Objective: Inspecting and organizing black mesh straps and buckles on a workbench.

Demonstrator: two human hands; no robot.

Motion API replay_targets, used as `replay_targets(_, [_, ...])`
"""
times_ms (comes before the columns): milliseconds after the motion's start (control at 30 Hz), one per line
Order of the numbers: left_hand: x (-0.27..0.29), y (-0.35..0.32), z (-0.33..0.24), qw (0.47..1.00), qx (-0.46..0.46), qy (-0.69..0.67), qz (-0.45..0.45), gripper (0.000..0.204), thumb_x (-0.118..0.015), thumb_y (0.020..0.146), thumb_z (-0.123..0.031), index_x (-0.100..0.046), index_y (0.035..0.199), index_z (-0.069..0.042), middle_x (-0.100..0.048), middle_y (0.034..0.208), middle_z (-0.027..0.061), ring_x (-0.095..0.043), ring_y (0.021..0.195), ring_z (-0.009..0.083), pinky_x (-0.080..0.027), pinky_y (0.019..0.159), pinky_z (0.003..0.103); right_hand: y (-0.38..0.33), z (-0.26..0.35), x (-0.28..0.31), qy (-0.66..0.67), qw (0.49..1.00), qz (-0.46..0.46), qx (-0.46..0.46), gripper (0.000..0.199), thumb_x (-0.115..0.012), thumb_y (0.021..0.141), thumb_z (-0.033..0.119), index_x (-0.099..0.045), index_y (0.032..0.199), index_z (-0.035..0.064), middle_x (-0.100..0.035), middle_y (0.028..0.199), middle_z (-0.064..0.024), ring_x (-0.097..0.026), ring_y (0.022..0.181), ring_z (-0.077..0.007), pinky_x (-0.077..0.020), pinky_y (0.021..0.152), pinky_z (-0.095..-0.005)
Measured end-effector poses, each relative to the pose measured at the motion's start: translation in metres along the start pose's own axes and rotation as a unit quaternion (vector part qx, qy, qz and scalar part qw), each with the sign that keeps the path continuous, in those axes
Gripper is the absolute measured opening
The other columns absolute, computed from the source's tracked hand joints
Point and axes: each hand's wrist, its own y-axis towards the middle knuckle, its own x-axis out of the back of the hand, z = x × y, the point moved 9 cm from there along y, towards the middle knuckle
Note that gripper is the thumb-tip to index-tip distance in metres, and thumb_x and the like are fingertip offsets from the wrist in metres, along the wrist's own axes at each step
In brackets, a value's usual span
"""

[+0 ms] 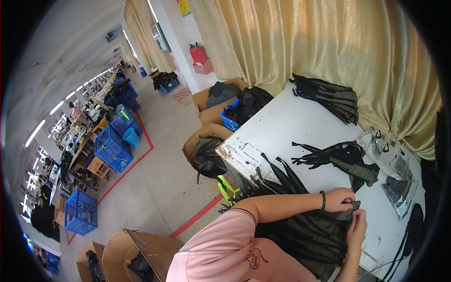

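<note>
The dark grey fabric piece (pixel 355 206) is held near the right end of the garment-part pile (pixel 312 237), over the white table (pixel 265 117). Its edge is pinched by the left hand (pixel 339 200) and the right hand (pixel 357 230), set close together, presumably so that slippage is prevented. The pile is spread beneath the left forearm, apparently for short reach; the mesh strap bundle (pixel 334 156) is laid apart, probably to avoid mixing.

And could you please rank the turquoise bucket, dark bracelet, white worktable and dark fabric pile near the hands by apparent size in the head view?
1. White worktable
2. Dark fabric pile
3. Turquoise bucket
4. Dark bracelet
</note>
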Motion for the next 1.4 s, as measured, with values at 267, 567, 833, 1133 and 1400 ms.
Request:
replay_targets(267, [-0.011, -0.003, 0.011, 0.992, 0.072, -0.098, 0.021, 0.021, -0.067, 0.080, -0.019, -0.056, 0.086, -0.001, -0.060, 0.074, 0.0107, -0.055, 0.065, 0.0220, -0.044, 0.060, 0.033, -0.011, 0.016, 0.000, -0.085, 0.991, -0.103, 0.027, 0.029, -0.055, 0.084, -0.004, -0.049, 0.112, -0.0001, -0.055, 0.102, -0.0188, -0.057, 0.091, -0.0361, -0.0466, 0.083, -0.0364])
replay_targets(567, [-0.012, -0.013, 0.016, 0.994, 0.092, -0.050, 0.030, 0.028, -0.076, 0.073, -0.020, -0.055, 0.081, -0.004, -0.060, 0.073, 0.0087, -0.057, 0.065, 0.0221, -0.045, 0.060, 0.034, -0.002, 0.009, -0.010, -0.104, 0.994, -0.016, 0.011, 0.025, -0.054, 0.088, 0.002, -0.056, 0.113, 0.0038, -0.063, 0.101, -0.0207, -0.063, 0.089, -0.0382, -0.0495, 0.076, -0.0406])
replay_targets(833, [-0.015, -0.027, -0.031, 0.994, -0.031, -0.064, 0.089, 0.017, -0.068, 0.083, -0.017, -0.056, 0.081, -0.004, -0.056, 0.076, 0.0112, -0.055, 0.068, 0.0262, -0.044, 0.063, 0.035, 0.006, 0.006, 0.014, -0.097, 0.995, -0.011, 0.020, 0.011, -0.061, 0.084, 0.013, -0.064, 0.080, 0.0037, -0.062, 0.079, -0.0174, -0.060, 0.074, -0.0377, -0.0482, 0.064, -0.0405])
replay_targets(1133, [-0.008, -0.030, -0.032, 0.994, 0.062, 0.046, 0.082, 0.018, -0.072, 0.077, -0.005, -0.056, 0.084, -0.003, -0.051, 0.071, 0.0084, -0.052, 0.066, 0.0214, -0.043, 0.064, 0.030, -0.015, -0.070, -0.037, 0.340, 0.885, 0.071, -0.310, 0.020, -0.057, 0.090, 0.017, -0.060, 0.072, 0.0070, -0.051, 0.063, 0.0040, -0.046, 0.061, -0.0053, -0.0368, 0.056, -0.0216])
replay_targets(1400, [0.000, -0.036, 0.002, 0.942, 0.217, -0.247, 0.067, 0.011, -0.062, 0.083, 0.003, -0.060, 0.093, 0.000, -0.056, 0.083, 0.0004, -0.051, 0.076, 0.0072, -0.043, 0.068, 0.022, -0.014, -0.048, -0.028, 0.466, 0.844, 0.117, -0.239, 0.020, -0.050, 0.093, 0.006, -0.061, 0.110, 0.0008, -0.061, 0.092, -0.0026, -0.057, 0.085, -0.0090, -0.0468, 0.079, -0.0241])
